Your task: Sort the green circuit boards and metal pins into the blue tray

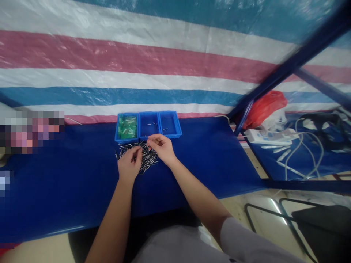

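A loose pile of thin black and silver pin-like pieces (148,160) lies on the blue tabletop (197,160). My left hand (129,163) is at the pile's left side, its thumb and fingers pinched together. My right hand (162,148) hovers over the upper right of the pile, also pinched, close to my left fingertips. Anything between the fingers is too small to make out. Just beyond stand three joined blue bins. Small clear pieces on green fill the left bin (117,132). A few pins lie in the middle bin (148,118), and another shows in the right bin (171,124).
Striped plastic sheeting (153,80) hangs behind the table. At right are a blue metal frame (274,76), a red plastic bag (264,107), and a white power strip (270,136) with cables. A folding chair (320,226) stands at lower right. Blurred-out shapes are at far left.
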`<state>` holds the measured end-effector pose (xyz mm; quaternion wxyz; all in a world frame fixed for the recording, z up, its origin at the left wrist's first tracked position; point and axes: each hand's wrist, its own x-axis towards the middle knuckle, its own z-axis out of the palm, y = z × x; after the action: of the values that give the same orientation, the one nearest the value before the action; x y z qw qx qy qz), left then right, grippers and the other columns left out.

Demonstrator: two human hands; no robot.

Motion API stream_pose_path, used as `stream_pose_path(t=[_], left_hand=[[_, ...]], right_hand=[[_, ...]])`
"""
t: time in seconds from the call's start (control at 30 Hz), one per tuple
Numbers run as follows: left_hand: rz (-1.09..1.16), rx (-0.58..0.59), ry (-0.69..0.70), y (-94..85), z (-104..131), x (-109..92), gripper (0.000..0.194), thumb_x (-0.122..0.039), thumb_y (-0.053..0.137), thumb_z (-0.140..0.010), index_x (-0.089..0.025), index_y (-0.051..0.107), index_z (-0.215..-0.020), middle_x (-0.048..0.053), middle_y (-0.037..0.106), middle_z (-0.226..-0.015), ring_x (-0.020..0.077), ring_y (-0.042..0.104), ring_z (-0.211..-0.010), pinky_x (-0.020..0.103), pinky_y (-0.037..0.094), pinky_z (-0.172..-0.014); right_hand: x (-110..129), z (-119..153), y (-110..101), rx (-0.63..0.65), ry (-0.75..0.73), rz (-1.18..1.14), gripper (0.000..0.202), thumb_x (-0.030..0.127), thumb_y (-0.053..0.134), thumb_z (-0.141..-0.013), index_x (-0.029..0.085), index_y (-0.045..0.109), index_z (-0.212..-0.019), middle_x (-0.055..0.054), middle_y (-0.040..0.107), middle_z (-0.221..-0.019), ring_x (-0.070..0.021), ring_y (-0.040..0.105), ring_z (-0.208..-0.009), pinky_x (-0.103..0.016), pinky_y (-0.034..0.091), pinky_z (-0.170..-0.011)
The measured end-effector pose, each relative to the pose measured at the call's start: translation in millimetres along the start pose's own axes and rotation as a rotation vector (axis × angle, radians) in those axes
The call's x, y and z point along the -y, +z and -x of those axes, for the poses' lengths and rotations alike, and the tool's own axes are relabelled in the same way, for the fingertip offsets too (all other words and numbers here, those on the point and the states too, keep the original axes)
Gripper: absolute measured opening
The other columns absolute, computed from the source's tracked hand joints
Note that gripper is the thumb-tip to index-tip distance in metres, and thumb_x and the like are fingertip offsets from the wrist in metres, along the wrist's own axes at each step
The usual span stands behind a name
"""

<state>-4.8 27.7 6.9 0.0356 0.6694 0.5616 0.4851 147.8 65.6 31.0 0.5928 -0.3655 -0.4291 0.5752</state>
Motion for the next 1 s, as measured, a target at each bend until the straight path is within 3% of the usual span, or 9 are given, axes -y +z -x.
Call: stream_pose_path(t=[0.5,1.0], left_hand=[[-0.006,0.079,-0.152,-0.7,1.7,1.7,0.028,-0.042,0.059,-0.091,-0.022,0.069,-0.106,0.000,0.074,-0.079,0.0111,0.068,-0.066,0.022,0.050,-0.067],[-0.022,0.150,-0.271,-3.8,1.1,2.8,0.027,-0.041,0.052,-0.095,-0.020,0.059,-0.109,-0.003,0.067,-0.070,0.0117,0.066,-0.063,0.023,0.047,-0.066]], right_hand=[[1.5,-0.2,-0.4,0.002,0.037,-0.027,0.034,0.044,0.083,-0.069,0.021,0.066,-0.088,0.002,0.067,-0.072,-0.0148,0.067,-0.069,-0.030,0.059,-0.064],[1.2,1.2,0.8,0.085,0.057,0.032,0.041,0.050,0.084,-0.067,0.021,0.068,-0.091,0.000,0.071,-0.079,-0.0136,0.066,-0.067,-0.033,0.061,-0.071]])
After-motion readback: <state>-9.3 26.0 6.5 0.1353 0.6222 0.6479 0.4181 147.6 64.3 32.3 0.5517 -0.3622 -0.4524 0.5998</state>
